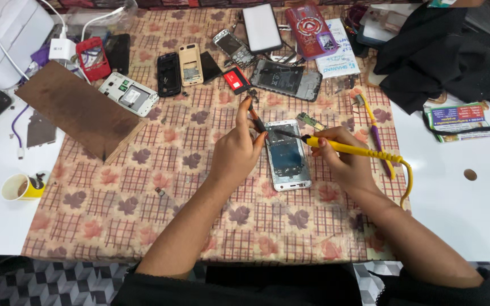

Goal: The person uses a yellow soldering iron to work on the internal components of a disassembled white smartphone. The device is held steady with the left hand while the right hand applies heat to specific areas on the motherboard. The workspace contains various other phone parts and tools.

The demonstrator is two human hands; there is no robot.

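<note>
Fingers: L hand (235, 148) pinches tweezers (256, 120), R hand (344, 154) grips yellow soldering iron (351, 149) over opened phone (287, 154); keep tip steady, light

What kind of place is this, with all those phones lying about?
Most likely a phone repair bench. Opened phones and loose parts lie on a checked cloth, and the right hand holds a yellow soldering iron over an open phone while the left hand holds a small tool.

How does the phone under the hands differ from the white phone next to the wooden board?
The silver phone lies upright between both hands, a dark panel showing; the white phone lies slanted by the wooden board, untouched, its pale inside showing. The silver phone looks longer. Both lie flat on the checked cloth.
</note>
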